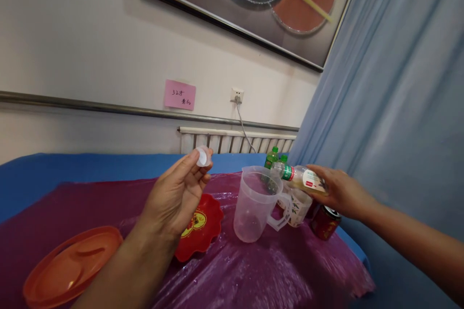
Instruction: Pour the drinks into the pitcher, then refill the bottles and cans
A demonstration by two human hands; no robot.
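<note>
Between the thumb and fingers of my left hand [184, 188] is a small whitish cap [203, 156], raised above a red scalloped plate [208, 222]. My right hand [335, 188] grips a clear labelled bottle [299, 177], tipped nearly level with its neck toward the left. The bottle's mouth is at the upper right rim of a clear plastic measuring jug [250, 212]; I cannot tell whether liquid is flowing. The jug stands upright, its handle facing right. A cup with a leaf pattern [299, 207] stands below the bottle, partly hidden by it.
Green-capped bottles [271, 157] stand behind the jug. A dark red can [326, 223] is at the right, near the blue curtain [391, 106]. An orange divided dish [72, 265] lies at the left on the purple plastic sheet [232, 280]. A radiator [213, 142] runs along the wall.
</note>
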